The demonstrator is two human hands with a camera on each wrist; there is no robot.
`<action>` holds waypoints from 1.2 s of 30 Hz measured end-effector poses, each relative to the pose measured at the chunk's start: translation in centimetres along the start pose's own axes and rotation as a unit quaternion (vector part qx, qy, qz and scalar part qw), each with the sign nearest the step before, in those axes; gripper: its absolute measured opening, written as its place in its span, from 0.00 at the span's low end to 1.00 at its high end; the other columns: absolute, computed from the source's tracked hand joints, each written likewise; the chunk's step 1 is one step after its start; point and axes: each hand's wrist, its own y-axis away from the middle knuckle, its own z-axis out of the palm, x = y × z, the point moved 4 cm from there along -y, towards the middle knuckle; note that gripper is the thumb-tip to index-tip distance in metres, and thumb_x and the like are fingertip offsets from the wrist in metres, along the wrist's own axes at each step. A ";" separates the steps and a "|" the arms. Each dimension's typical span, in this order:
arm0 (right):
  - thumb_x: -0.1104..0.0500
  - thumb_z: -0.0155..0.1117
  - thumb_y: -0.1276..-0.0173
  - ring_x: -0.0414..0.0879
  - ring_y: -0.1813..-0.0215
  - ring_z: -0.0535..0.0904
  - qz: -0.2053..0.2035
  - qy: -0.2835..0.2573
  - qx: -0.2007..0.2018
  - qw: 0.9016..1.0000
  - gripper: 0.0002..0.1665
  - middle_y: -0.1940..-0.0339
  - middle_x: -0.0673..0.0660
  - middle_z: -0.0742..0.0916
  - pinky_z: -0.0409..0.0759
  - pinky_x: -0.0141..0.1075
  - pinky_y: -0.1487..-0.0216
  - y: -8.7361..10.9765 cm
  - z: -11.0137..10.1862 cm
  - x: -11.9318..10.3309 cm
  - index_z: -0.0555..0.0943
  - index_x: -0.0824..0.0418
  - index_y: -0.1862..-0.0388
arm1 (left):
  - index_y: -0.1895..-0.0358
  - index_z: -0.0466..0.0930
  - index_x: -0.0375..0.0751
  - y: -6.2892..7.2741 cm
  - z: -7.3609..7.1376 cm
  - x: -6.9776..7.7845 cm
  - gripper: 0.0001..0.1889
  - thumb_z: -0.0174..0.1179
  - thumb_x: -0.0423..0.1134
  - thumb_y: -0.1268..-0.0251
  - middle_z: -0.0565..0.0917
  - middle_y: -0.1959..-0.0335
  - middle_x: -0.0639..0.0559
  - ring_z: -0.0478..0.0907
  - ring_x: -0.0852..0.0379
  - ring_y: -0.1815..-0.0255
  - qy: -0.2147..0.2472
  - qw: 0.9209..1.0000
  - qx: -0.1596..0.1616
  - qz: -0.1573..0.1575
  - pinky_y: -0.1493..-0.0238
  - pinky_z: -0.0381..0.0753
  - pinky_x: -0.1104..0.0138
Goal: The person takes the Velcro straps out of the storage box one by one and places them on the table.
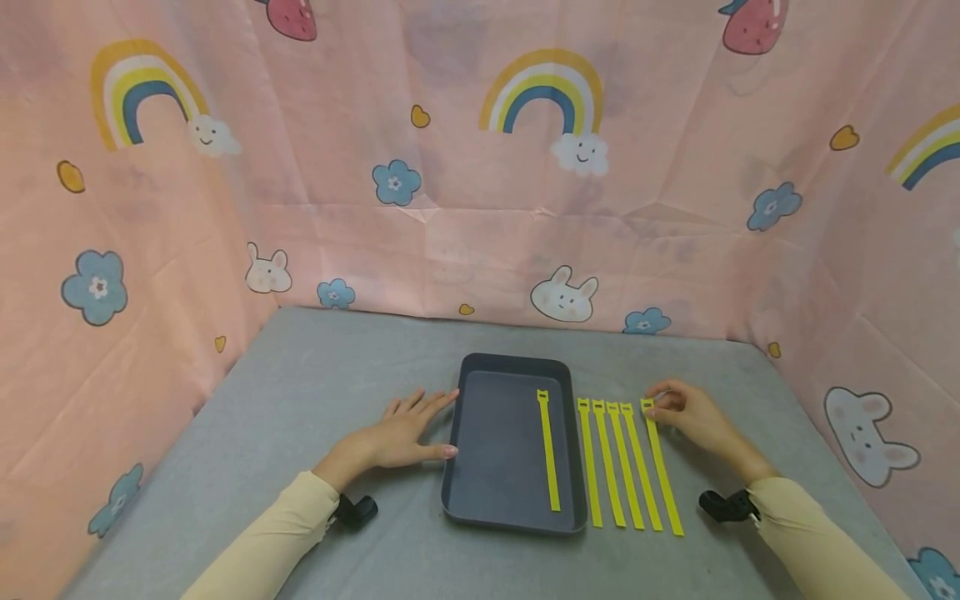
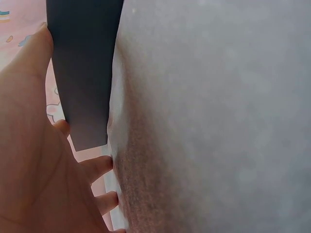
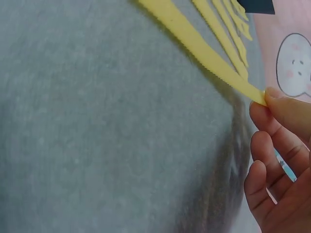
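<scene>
A dark grey rectangular tray [image 1: 495, 467] lies on the table, with one yellow hook-and-loop cable tie [image 1: 550, 454] inside, near its right side. My left hand [image 1: 397, 437] is at the tray's left edge, fingers spread; the thumb and a fingertip touch the rim. In the left wrist view, the tray's side wall [image 2: 82, 73] passes by the thumb and fingers. My right hand [image 1: 690, 412] pinches the slotted head of the rightmost cable tie [image 1: 664, 475] between thumb and index finger. From the right wrist view, that tie [image 3: 204, 53] slopes down from the fingertips toward the cloth.
Several more yellow cable ties [image 1: 612, 467] lie side by side between the tray and the held one, slotted heads toward the back. Grey cloth [image 1: 360, 350] covers the table. A pink printed curtain [image 1: 465, 242] encloses the back and both sides.
</scene>
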 end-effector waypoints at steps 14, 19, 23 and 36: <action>0.60 0.67 0.32 0.37 0.67 0.79 -0.022 0.010 0.003 1.000 0.15 0.65 0.57 0.89 0.73 0.31 0.67 -0.7 0.8 0.5 0.79 0.64 0.49 | 0.19 0.38 0.66 0.0 0.0 0.1 0.48 0.51 0.74 0.37 0.48 0.17 0.51 0.38 0.37 0.17 0.001 1.000 0.003 0.007 0.24 0.37 0.33; 0.60 0.67 0.32 0.37 0.68 0.78 -0.027 0.015 0.005 0.999 0.15 0.66 0.57 0.89 0.72 0.31 0.67 -0.9 1.0 0.6 0.79 0.65 0.49 | 0.20 0.38 0.67 0.2 -0.1 0.2 0.47 0.52 0.72 0.37 0.48 0.17 0.51 0.38 0.37 0.17 0.003 1.000 0.005 0.005 0.24 0.37 0.33; 0.60 0.67 0.32 0.37 0.68 0.78 -0.026 0.015 0.007 1.000 0.15 0.66 0.56 0.88 0.72 0.30 0.67 -0.7 1.1 0.6 0.79 0.64 0.49 | 0.20 0.37 0.68 0.2 -0.1 0.1 0.48 0.51 0.73 0.37 0.48 0.17 0.51 0.38 0.37 0.16 0.000 1.000 0.003 0.004 0.23 0.37 0.34; 0.57 0.68 0.32 0.39 0.70 0.76 -0.032 0.021 0.016 0.999 0.16 0.68 0.56 0.85 0.74 0.31 0.67 -0.7 1.1 0.9 0.79 0.64 0.50 | 0.20 0.38 0.67 0.3 -0.2 0.3 0.47 0.52 0.72 0.36 0.50 0.17 0.50 0.39 0.36 0.17 0.001 1.000 0.010 0.009 0.24 0.38 0.33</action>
